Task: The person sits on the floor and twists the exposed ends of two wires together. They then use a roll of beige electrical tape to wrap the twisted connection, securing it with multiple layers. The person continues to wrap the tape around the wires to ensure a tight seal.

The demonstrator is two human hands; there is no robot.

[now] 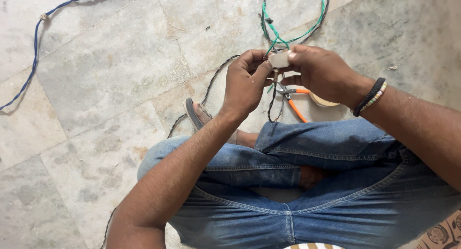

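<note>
My left hand (246, 83) and right hand (321, 72) pinch the small white fitting (279, 60) by its edges; it seems light and rigid, its wires (274, 35) limp.

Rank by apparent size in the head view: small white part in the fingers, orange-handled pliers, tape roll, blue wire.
1. blue wire, longest span by far
2. orange-handled pliers
3. small white part, pinched between left hand and right hand
tape roll: mostly hidden by the right hand, so unranked.
</note>
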